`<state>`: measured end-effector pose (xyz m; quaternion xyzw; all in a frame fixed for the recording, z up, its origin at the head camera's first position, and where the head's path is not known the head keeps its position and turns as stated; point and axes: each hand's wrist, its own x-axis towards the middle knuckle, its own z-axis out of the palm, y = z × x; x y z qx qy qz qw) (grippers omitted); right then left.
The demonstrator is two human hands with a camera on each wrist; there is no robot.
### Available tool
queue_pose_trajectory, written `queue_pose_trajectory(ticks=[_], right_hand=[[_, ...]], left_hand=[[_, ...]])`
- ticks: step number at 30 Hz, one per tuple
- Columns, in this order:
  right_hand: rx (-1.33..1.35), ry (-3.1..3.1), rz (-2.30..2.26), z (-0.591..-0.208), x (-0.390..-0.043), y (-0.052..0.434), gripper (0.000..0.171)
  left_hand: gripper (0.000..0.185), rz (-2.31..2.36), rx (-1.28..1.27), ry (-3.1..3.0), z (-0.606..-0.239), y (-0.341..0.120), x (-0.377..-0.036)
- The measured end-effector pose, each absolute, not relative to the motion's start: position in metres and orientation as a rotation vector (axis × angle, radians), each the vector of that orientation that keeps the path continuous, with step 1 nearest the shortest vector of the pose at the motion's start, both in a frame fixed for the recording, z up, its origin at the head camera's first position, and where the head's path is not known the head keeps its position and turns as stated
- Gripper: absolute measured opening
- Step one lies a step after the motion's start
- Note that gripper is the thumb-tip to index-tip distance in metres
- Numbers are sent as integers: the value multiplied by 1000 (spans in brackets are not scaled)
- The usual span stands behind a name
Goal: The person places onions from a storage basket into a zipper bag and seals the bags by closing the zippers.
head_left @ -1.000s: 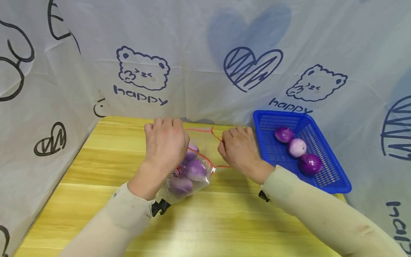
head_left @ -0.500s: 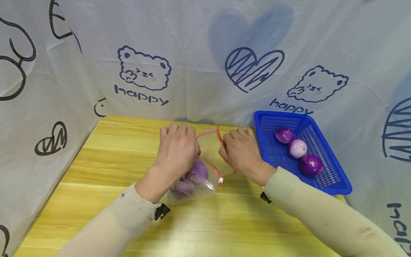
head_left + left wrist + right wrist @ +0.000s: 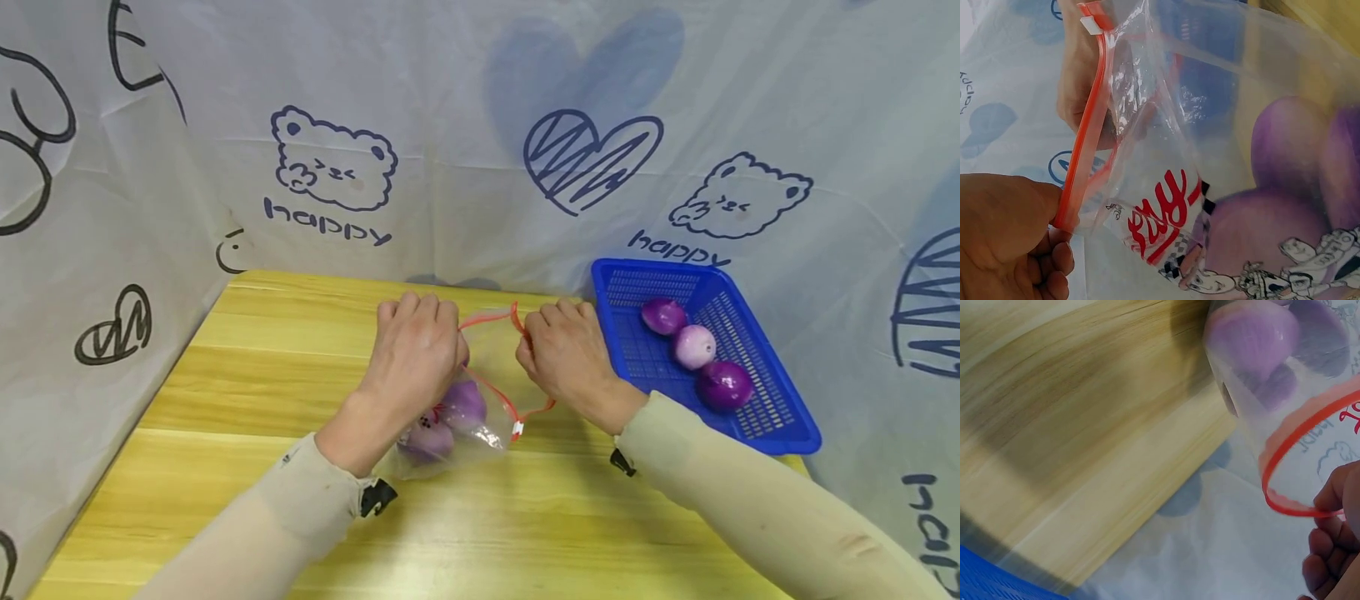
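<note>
Pinching the red rim (image 3: 1085,137) of a clear bag (image 3: 487,437) between thumb and bent fingers of the left hand (image 3: 414,354), with the other fingers curled below. Pinching the same rim farther right between thumb and bent fingers of the right hand (image 3: 562,354), and so stretching the mouth into a gaping loop between both hands. Fitted with a white slider (image 3: 517,428) at the rim's near corner. Holding purple onions (image 3: 462,404) in the body of the bag, below and just to the near side of the left hand, partly hidden by it. Marked with red lettering (image 3: 1163,212) next to cartoon figures. Hard to tell whether resting on the wooden table (image 3: 525,533) or hanging over it. Outward past the right hand, on the far right, to a blue basket (image 3: 637,367) with three onions (image 3: 693,347) close together in a slanting row. Backed at the far edge by a white cloth (image 3: 450,208) with blue drawings.
</note>
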<state>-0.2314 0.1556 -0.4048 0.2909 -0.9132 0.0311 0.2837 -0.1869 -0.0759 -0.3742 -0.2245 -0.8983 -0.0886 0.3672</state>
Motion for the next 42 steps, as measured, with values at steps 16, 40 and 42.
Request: queue_pose_trajectory(ticks=[16, 40, 42], right_hand=[[795, -2318, 18, -408, -230, 161, 33], [908, -2224, -212, -391, -237, 279, 47], [906, -2261, -248, -392, -237, 293, 49]], left_hand=[[21, -272, -556, -2352, -372, -73, -186], [22, -382, -521, -2443, -369, -72, -184], [21, -388, -523, -2448, -369, -72, -184]])
